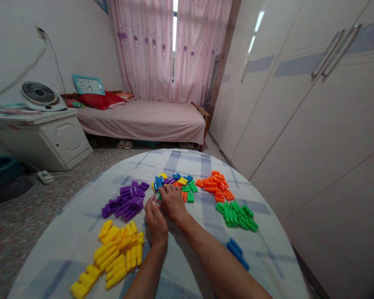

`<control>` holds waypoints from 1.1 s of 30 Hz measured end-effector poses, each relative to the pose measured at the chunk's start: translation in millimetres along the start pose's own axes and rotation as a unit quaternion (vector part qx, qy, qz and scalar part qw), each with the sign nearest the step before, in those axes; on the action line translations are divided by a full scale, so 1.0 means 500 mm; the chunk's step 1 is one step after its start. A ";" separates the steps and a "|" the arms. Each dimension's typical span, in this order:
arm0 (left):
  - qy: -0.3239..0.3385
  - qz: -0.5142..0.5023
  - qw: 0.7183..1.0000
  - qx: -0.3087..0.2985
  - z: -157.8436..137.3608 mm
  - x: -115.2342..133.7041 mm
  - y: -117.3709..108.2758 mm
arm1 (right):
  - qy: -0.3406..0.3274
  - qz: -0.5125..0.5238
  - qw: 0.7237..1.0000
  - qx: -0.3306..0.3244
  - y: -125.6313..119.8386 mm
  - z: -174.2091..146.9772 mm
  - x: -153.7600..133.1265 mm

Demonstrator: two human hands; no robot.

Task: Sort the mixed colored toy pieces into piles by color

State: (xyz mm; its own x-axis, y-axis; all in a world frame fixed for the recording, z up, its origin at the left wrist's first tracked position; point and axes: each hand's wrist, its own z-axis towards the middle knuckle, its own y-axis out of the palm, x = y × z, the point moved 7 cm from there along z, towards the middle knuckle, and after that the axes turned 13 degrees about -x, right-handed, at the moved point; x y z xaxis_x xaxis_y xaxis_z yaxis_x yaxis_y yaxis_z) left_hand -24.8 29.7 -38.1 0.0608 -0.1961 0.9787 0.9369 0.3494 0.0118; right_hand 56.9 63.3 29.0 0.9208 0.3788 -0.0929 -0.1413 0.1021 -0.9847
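My right hand [173,202] reaches over the near side of a mixed pile of small plastic building pieces, its fingers slightly apart and touching the pile near the blue pieces [158,182]. Just left of it, my left hand [156,219] rests low over the cloth with loosely curved fingers; nothing shows in it. A bit of a green piece [160,196] peeks out between the two hands. Yellow pieces [183,181], orange and green pieces [190,187] also lie in this mixed pile. My right hand covers part of it, and its thumb is hidden.
Sorted heaps lie around the round cloth-covered table [202,232]: purple pieces [129,201], yellow pieces [118,249] at left; orange pieces [216,187], green pieces [237,216], a few blue pieces [237,254] at right. Beyond stand a bed [149,118], cabinet [67,143] and wardrobe [283,124].
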 end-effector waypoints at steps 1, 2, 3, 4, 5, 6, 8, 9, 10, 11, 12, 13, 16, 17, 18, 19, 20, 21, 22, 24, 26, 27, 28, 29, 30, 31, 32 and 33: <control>-0.008 -0.007 1.000 0.003 -0.001 0.000 -0.001 | 0.014 0.007 1.000 0.015 -0.013 -0.009 0.010; -0.017 -0.012 1.000 0.006 -0.002 0.000 -0.002 | 0.035 0.017 0.999 0.032 -0.028 -0.022 0.027; -0.023 -0.013 1.000 0.007 -0.003 0.001 -0.002 | 0.061 0.027 0.997 0.048 -0.044 -0.038 0.051; -0.024 -0.010 1.000 0.007 -0.004 0.003 -0.002 | 0.090 0.036 0.993 0.060 -0.059 -0.057 0.081; -0.026 -0.005 1.000 0.005 -0.005 0.005 -0.001 | 0.120 0.043 0.990 0.067 -0.074 -0.080 0.116; -0.027 -0.001 1.000 0.003 -0.005 0.006 -0.001 | 0.152 0.044 0.985 0.067 -0.087 -0.105 0.156; -0.026 0.004 1.000 -0.001 -0.006 0.006 0.001 | 0.227 0.034 0.971 0.058 -0.109 -0.165 0.248; -0.023 0.005 1.000 -0.003 -0.006 0.006 0.002 | 0.274 0.025 0.960 0.055 -0.117 -0.199 0.297; -0.019 0.004 1.000 -0.004 -0.005 0.006 0.003 | 0.315 0.015 0.948 0.047 -0.123 -0.233 0.344; -0.014 0.004 1.000 -0.004 -0.005 0.006 0.003 | 0.351 0.006 0.936 0.035 -0.125 -0.265 0.387; -0.010 0.005 1.000 -0.005 -0.005 0.006 0.004 | 0.385 0.002 0.923 0.018 -0.122 -0.296 0.427; -0.007 0.007 1.000 -0.006 -0.004 0.007 0.005 | 0.416 0.002 0.909 0.003 -0.116 -0.325 0.463; -0.001 0.013 1.000 -0.012 -0.004 0.009 0.007 | 0.450 0.042 0.891 -0.045 -0.077 -0.380 0.528; 0.001 0.013 1.000 -0.014 -0.004 0.010 0.007 | 0.440 0.061 0.894 -0.058 -0.062 -0.387 0.537; 0.003 0.013 1.000 -0.016 -0.005 0.011 0.008 | 0.430 0.075 0.897 -0.065 -0.050 -0.391 0.541; 0.005 0.013 1.000 -0.018 -0.005 0.012 0.008 | 0.421 0.085 0.901 -0.067 -0.042 -0.392 0.542; 0.007 0.014 1.000 -0.019 -0.005 0.012 0.008 | 0.414 0.090 0.903 -0.066 -0.037 -0.393 0.541; 0.008 0.017 1.000 -0.019 -0.005 0.012 0.009 | 0.412 0.092 0.904 -0.065 -0.036 -0.393 0.538; 0.010 0.019 1.000 -0.021 -0.005 0.012 0.009 | 0.414 0.088 0.904 -0.065 -0.037 -0.391 0.535; 0.013 0.021 0.999 -0.022 -0.005 0.010 0.011 | 0.417 0.059 0.905 -0.057 -0.051 -0.380 0.520; 0.015 0.021 0.999 -0.024 -0.005 0.009 0.012 | 0.406 0.014 0.914 -0.025 -0.078 -0.355 0.491; 0.015 0.022 0.999 -0.023 -0.005 0.008 0.013 | 0.388 -0.003 0.922 -0.003 -0.091 -0.336 0.469; 0.015 0.023 0.999 -0.022 -0.005 0.008 0.013 | 0.358 -0.004 0.934 0.016 -0.101 -0.312 0.442; 0.015 0.025 0.999 -0.022 -0.004 0.008 0.013 | 0.316 0.011 0.948 0.022 -0.103 -0.284 0.409; 0.015 0.026 0.999 -0.022 -0.004 0.009 0.013 | 0.264 0.029 0.964 0.023 -0.102 -0.254 0.372; 0.016 0.027 0.999 -0.022 -0.004 0.009 0.013 | 0.209 0.047 0.976 0.020 -0.098 -0.224 0.333; 0.017 0.028 0.999 -0.023 -0.004 0.010 0.013 | 0.163 0.062 0.985 0.016 -0.090 -0.197 0.294; 0.018 0.029 0.999 -0.025 -0.003 0.010 0.013 | 0.132 0.072 0.989 0.011 -0.081 -0.174 0.259</control>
State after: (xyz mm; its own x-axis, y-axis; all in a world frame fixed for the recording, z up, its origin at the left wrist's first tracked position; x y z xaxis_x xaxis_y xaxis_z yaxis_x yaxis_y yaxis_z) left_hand -17.8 29.4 -33.4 0.1269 -0.2101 0.9694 0.9474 0.3151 -0.0558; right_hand 213.7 28.1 43.9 0.9530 0.1379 -0.2698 -0.2829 0.0858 -0.9553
